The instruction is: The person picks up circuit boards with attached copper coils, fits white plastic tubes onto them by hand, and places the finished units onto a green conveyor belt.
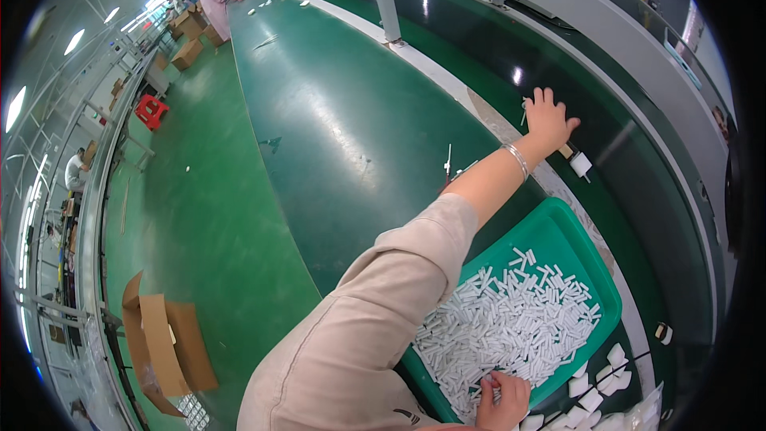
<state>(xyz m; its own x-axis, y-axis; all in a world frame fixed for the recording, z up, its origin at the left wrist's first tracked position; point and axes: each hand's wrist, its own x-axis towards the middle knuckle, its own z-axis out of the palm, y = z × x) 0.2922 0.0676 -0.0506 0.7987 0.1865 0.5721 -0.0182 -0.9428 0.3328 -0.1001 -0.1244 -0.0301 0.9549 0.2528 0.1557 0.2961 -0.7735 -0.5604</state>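
My left hand (pixel 549 126) reaches out over the dark conveyor belt at the right, fingers spread, with a bracelet on the wrist. A small thin white piece (pixel 524 111) lies beside its fingers, and a white block-shaped part (pixel 580 164) with a thin pin sits nearer me on the belt. At the bottom, my right hand (pixel 504 401) is in the green tray (pixel 608 291) with its fingertips pinched together at the heap of short white tube-like pieces (pixel 511 323). Whatever lies between those fingertips is too small to make out.
Several white blocks (pixel 590 399) lie right of the tray by a black cord. Thin parts (pixel 448 164) rest on the green tabletop (pixel 343 112). A metal post (pixel 384 4) stands at the belt's edge. An opened carton (pixel 171 343) and red stool (pixel 150 112) stand left; a person (pixel 214 8) works far off.
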